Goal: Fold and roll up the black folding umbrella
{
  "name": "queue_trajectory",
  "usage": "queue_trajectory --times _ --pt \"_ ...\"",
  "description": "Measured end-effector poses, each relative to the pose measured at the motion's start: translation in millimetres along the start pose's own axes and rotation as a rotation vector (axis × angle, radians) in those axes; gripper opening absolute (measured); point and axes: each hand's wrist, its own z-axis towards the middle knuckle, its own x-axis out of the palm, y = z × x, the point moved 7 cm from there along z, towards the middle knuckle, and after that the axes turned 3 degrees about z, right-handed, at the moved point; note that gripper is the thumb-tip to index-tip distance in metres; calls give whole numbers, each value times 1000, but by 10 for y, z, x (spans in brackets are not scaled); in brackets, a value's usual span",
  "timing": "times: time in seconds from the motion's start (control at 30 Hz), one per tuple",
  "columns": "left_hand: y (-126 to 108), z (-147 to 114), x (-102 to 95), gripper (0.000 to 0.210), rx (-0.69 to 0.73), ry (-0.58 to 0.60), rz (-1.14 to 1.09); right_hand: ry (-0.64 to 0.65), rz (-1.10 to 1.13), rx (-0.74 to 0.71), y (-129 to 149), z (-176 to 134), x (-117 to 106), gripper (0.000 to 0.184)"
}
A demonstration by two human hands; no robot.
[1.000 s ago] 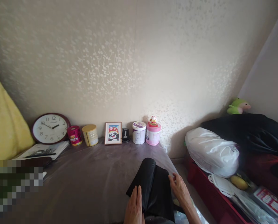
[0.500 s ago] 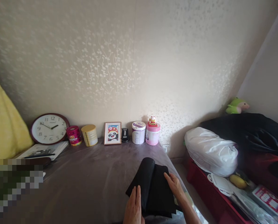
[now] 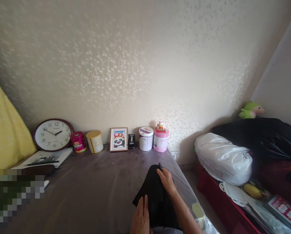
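A folded black cloth lies on the grey-purple surface near its right front corner. My left hand rests flat on the cloth's near left part, fingers together and pointing away from me. My right hand lies on top of the cloth towards its far end, fingers curled over the fold. The cloth now looks narrower, with its right flap turned over to the left.
Along the wall stand a round clock, a red tin, a yellow tin, a framed panda picture, and white and pink canisters. A white bag and dark clothing sit at right.
My right hand has moved from the cloth's right edge leftward and away from me, carrying the right flap over the middle. My left hand has stayed in place.
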Motion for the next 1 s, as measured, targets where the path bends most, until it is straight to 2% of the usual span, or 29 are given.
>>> queue_trajectory --times 0.23,0.43,0.6,0.7,0.83,0.9,1.0 --pt "-2 2 -20 88 1 4 -5 20 -156 73 -132 112 222 35" --pt "50 -13 -2 76 -6 27 21 94 -237 55 -99 122 363 30" --pt "207 -81 33 73 -32 -35 -3 243 -211 39 -11 44 484 26" --pt "259 -139 -60 66 -64 -124 20 320 -217 -18 96 -23 527 22" --pt "55 -121 -225 54 72 -207 -12 350 -291 -116 225 -104 529 19" --pt "-66 -69 -259 62 145 -219 -36 363 -317 -151 261 -149 529 22" --pt "-138 26 -167 76 175 -140 -44 365 -356 -228 306 -239 520 25"
